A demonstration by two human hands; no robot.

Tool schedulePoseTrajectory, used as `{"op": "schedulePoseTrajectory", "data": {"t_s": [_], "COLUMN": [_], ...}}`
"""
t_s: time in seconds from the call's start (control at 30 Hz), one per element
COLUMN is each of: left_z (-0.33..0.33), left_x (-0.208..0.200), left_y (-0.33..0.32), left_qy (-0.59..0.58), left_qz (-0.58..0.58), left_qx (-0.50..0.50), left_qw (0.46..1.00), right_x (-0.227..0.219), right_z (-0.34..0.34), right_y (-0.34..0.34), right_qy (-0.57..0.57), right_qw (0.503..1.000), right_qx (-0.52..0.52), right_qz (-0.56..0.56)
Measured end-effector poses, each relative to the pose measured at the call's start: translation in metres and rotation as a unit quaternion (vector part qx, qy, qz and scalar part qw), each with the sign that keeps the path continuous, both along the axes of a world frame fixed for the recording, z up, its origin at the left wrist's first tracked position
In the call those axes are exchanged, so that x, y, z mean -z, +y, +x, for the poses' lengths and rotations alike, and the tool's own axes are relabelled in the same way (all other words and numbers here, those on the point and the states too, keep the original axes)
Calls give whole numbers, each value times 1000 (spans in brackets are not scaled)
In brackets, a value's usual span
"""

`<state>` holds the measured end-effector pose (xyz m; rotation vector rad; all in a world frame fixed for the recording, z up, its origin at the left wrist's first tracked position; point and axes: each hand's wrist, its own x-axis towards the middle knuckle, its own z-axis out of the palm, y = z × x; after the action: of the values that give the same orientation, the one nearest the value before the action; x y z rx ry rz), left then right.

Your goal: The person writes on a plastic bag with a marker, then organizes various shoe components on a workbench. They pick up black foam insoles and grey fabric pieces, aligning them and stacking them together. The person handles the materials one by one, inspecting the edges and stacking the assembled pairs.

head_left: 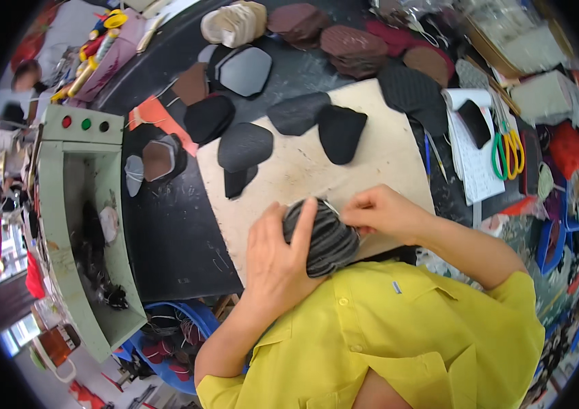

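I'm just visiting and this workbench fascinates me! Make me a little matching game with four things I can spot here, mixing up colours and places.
Things:
1. Striped cloth bundle
2. Scissors
3. Metal box
4. Flat board

Descriptions:
A. Cream, with dark cloth pieces lying on it
B. Between the left hand and the right hand
C. Pale green, open-fronted, with three round buttons
D. Green and yellow handles

Right pairs: 1-B, 2-D, 3-C, 4-A
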<state>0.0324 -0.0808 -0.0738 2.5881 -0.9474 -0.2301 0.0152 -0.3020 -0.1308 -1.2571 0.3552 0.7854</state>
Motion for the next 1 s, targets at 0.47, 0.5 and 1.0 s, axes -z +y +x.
{"op": "schedulePoseTrajectory", "data": {"t_s": [0.47, 0.5, 1.0], "left_z": [-1, -2, 51], "left_x": [43, 49, -6], "left_y": [34, 40, 50], "left_qy": [-13, -27, 153], "left_qz": [-178, -189, -861], "left_qx": [31, 54, -237], "left_qw": [983, 980, 423], "right_x": [16, 22, -21], "right_z": [11, 12, -8], "right_y": [-9, -10, -80], "right_qy": [-332, -376, -323], "right_qw": [912, 870, 828], "right_qx": [49, 62, -7], "right_qz": [-237, -313, -458]}}
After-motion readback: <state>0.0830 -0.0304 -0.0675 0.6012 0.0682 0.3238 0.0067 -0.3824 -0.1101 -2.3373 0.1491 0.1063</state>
